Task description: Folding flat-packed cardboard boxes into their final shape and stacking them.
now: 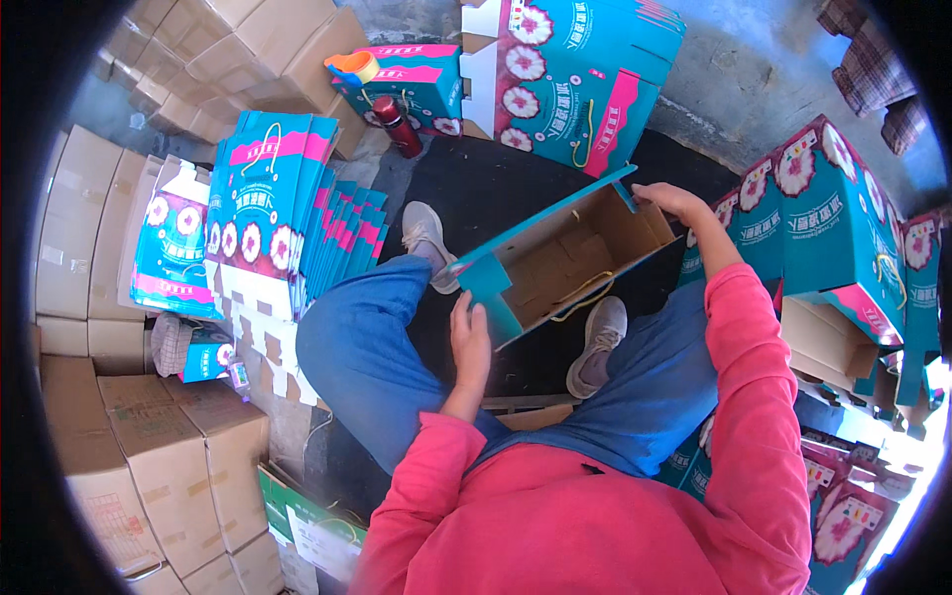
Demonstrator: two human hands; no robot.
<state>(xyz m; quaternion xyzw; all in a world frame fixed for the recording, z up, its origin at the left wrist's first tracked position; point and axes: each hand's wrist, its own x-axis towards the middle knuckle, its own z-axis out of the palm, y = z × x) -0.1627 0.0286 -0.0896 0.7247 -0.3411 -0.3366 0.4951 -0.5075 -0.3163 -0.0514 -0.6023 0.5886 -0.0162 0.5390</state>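
Open teal carton (570, 253): left hand (470, 339) grips near corner, right hand (672, 201) far flap

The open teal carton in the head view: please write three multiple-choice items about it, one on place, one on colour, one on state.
1. Where is the left hand on the open teal carton?
A. at its near left end
B. inside it
C. away from it

2. What colour is the bottle standing by the printed boxes at the top?
A. green
B. dark red
C. white

3. In what state is the carton?
A. sealed shut
C. crushed flat
B. opened up, brown inside showing

Answers: 1 A, the hand lies against the near left end flap, while the right hand holds the far end. 2 B, its body is dark red. 3 B, the brown interior and a yellow cord show.
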